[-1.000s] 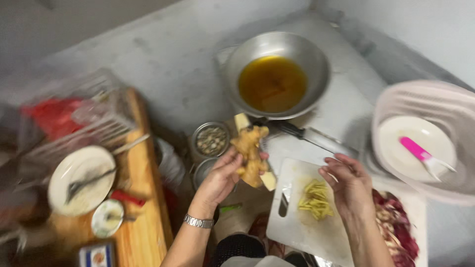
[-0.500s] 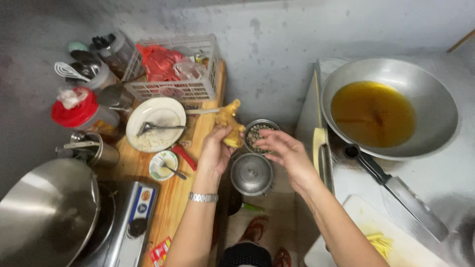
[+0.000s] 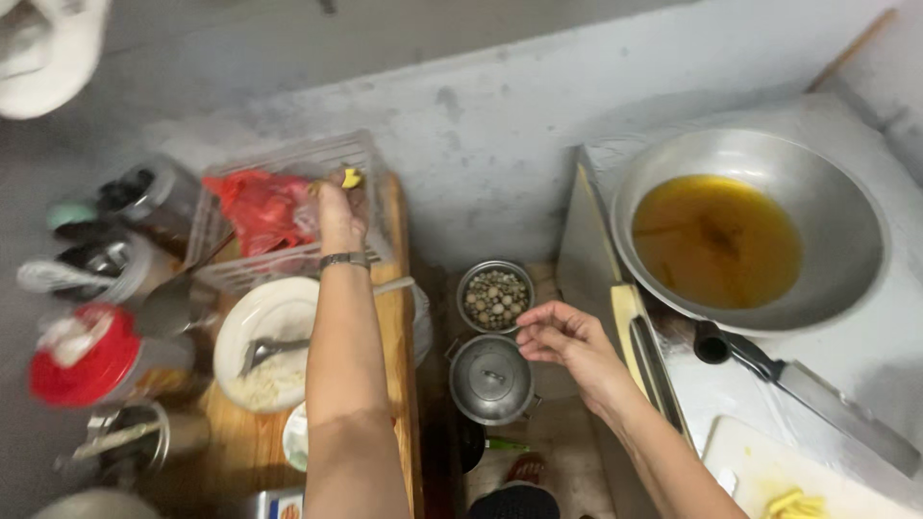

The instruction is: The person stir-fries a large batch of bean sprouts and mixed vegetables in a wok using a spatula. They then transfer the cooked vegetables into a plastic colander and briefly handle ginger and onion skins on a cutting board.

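Nearest you, at six o'clock, your two forearms rise into view. Just right of center, your right hand (image 3: 562,338) hangs empty, its fingers loosely curled with the tips close together, pinching nothing. It sits just beside the lidded steel pot (image 3: 491,379) at its eight o'clock and the small steel bowl of round seeds (image 3: 495,297) at its ten o'clock. At four o'clock lie a white cutting board (image 3: 769,471) and a knife (image 3: 803,384). To the left, at nine o'clock, a white plate with a spoon (image 3: 269,346) rests on the wooden board (image 3: 394,317), with a red-lidded jar (image 3: 91,360) beyond it. Farther out, at eleven o'clock, your left hand (image 3: 338,213) reaches over the clear plastic basket (image 3: 288,168), fingers pressed together and pinching a small yellow piece of ginger (image 3: 352,178) above the red bag (image 3: 260,207) inside. At two o'clock sits the wok of amber oil (image 3: 745,235).
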